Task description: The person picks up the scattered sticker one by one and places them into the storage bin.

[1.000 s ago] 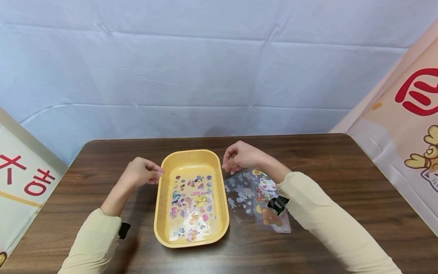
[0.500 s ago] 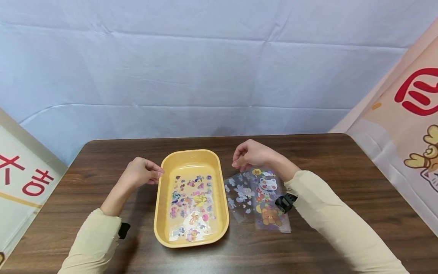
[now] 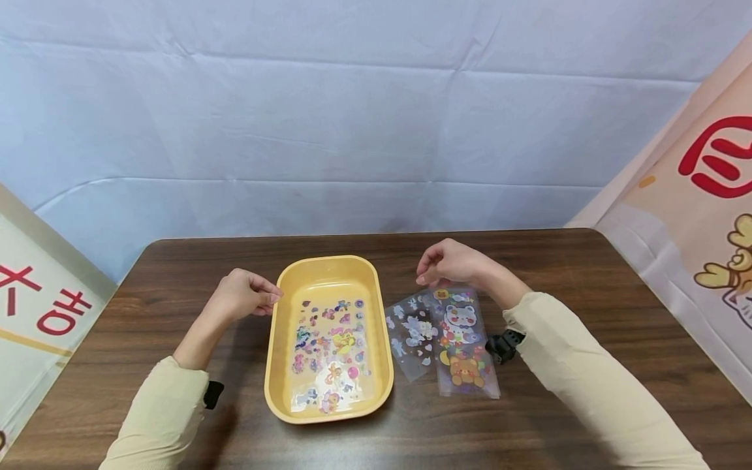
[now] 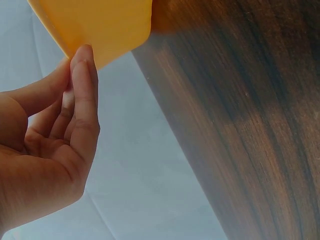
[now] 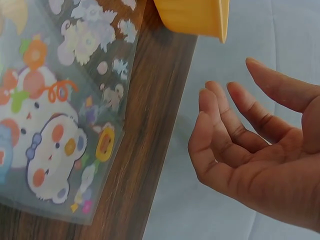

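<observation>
A yellow tray (image 3: 271, 365) lies on the table with a clear sticker sheet (image 3: 331, 356) of small colourful figures flat inside it. My left hand (image 3: 242, 295) pinches the tray's left rim between thumb and fingers; the left wrist view shows the fingertips on the yellow wall (image 4: 112, 30). To the right of the tray lie a clear sheet with pale stickers (image 3: 411, 333) and, overlapping it, a sheet with bear stickers (image 3: 464, 346). Just past the far end of these sheets hovers my right hand (image 3: 449, 262), fingers loosely bent and apart, holding nothing.
The dark wood table (image 3: 564, 294) extends to both sides of the tray and sheets. A pale cloth backdrop (image 3: 352, 130) hangs behind its far edge. Printed banners (image 3: 705, 215) stand at the left and right. Black bands (image 3: 504, 346) sit on both wrists.
My right hand has moved rightward, away from the tray's right rim, uncovering more of the bear sticker sheet. The left hand and the tray have stayed in place.
</observation>
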A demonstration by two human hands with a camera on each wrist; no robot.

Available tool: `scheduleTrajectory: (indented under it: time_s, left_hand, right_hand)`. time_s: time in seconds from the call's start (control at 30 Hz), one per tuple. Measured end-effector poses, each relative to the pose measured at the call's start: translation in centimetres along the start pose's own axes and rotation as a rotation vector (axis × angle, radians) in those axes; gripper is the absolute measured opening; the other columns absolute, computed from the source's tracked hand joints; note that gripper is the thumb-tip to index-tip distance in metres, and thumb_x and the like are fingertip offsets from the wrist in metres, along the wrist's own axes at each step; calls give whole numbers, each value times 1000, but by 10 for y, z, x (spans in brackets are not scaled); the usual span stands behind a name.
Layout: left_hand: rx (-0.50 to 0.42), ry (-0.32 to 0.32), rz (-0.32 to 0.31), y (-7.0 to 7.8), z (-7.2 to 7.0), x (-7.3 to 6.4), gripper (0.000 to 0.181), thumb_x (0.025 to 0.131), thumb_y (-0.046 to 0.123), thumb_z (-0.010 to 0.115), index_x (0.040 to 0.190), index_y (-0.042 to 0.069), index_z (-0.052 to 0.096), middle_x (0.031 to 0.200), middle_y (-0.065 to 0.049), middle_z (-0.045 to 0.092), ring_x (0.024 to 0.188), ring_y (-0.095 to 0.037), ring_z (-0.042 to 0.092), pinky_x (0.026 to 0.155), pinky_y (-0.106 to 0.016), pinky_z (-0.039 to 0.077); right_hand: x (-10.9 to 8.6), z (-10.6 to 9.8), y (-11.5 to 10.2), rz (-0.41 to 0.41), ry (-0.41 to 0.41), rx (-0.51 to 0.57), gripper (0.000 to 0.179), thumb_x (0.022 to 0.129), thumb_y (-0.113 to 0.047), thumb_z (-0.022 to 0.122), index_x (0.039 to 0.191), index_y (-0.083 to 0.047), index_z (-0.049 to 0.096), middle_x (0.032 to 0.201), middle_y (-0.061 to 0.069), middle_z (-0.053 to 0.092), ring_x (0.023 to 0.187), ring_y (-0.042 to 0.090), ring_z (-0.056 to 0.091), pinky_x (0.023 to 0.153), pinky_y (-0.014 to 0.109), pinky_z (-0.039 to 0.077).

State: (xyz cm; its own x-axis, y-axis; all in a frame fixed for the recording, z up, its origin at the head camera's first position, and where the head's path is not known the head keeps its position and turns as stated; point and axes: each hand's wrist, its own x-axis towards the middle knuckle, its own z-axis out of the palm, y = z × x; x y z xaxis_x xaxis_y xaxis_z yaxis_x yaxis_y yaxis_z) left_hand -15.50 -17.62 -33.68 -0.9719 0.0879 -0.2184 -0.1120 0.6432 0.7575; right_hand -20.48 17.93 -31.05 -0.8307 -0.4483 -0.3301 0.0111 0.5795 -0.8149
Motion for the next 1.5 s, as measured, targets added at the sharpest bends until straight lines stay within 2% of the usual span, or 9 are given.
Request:
scheduleTrajectory:
  time_s: [0.2,0.57,0.8,1.23,1.5]
  left_hand:
    - [-6,0,-2,-1,0,0,15,85,4,63,95,-7,69,83,-13,67,67,-19,65,68,-36,56]
    - [-14,-4,-3,-2,-1,0,16,85,4,64,95,-7,69,85,-14,67,66,-17,65,68,-36,56]
    - [-11,-5,0,0,-1,-1,15,85,4,64,94,-7,69,85,-15,67,66,-18,65,68,-36,56]
    - [-17,2,0,-1,-1,0,15,85,5,64,94,-6,69,85,-14,67,66,-18,65,68,-37,56]
    - [-25,4,1,-2,-1,0,15,85,4,64,94,-6,69,85,-14,67,67,-20,66,67,-37,56]
  right_hand:
    - [-3,-8,9,-4,5,7,16,83,-3,64,93,8,59,79,11,61,67,22,56,55,28,47]
    - [-9,-20,28,53,47,25,17,82,-3,65,94,8,58,76,7,58,66,19,56,55,30,47]
    - [-13,-22,39,113,90,41,17,81,-3,67,91,7,58,76,6,59,65,17,54,61,32,50]
    - [-20,-25,57,166,125,-35,19,83,-8,66,92,7,59,80,12,61,66,19,56,57,29,50]
    - [-22,-25,64,208,154,-47,20,83,-9,65,93,7,58,79,8,59,66,18,55,56,28,50]
